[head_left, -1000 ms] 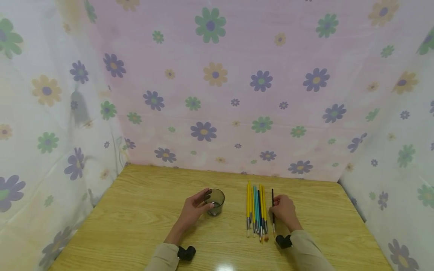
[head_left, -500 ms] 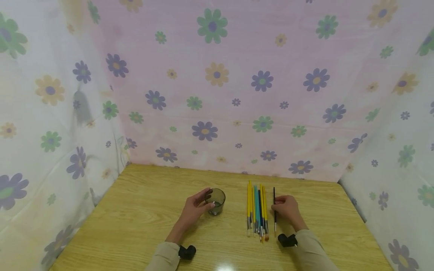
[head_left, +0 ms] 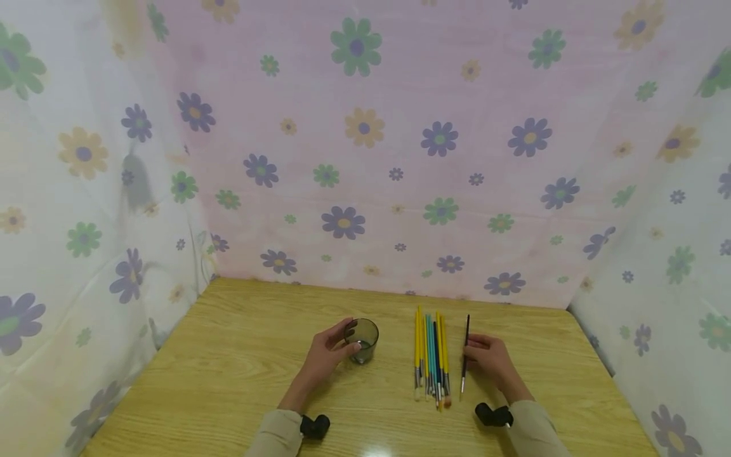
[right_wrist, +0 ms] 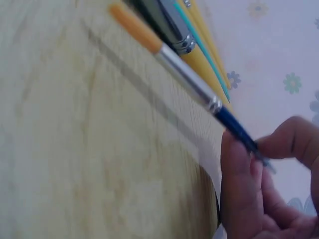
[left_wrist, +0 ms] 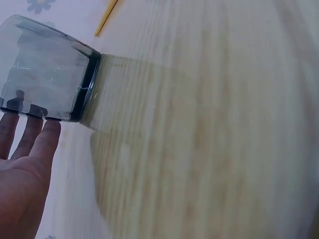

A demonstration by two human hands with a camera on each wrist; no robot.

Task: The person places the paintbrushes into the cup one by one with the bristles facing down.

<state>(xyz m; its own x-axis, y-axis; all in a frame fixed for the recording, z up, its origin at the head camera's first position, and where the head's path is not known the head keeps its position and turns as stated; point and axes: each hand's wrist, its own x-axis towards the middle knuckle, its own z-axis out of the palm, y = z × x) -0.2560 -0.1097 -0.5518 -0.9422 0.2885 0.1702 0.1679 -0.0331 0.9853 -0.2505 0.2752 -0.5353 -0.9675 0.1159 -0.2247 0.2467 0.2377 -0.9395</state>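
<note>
A smoky clear glass (head_left: 368, 336) stands on the table, and my left hand (head_left: 325, 357) grips its left side, thumb in front and fingers behind. The left wrist view shows fingertips against the wall of the glass (left_wrist: 47, 69). My right hand (head_left: 492, 360) pinches a thin dark-handled paintbrush (head_left: 467, 330) between thumb and fingers. In the right wrist view this paintbrush (right_wrist: 187, 77) has orange bristles and a silver ferrule, and it is raised off the wood with its shadow beneath. Left of it lies a row of several paintbrushes (head_left: 432, 355) with yellow, teal and dark handles, bristles toward me.
The wood-grain table (head_left: 240, 355) carries the glass and the brushes. Flower-patterned cloth (head_left: 394, 190) hangs behind the table and along both sides. A black wrist camera (head_left: 315, 426) sits on the left sleeve, and another black camera (head_left: 493, 416) on the right one.
My right hand has moved a little to the right with the paintbrush, away from the row of brushes, and the brush now tilts slightly. My left hand and the glass have stayed in place.
</note>
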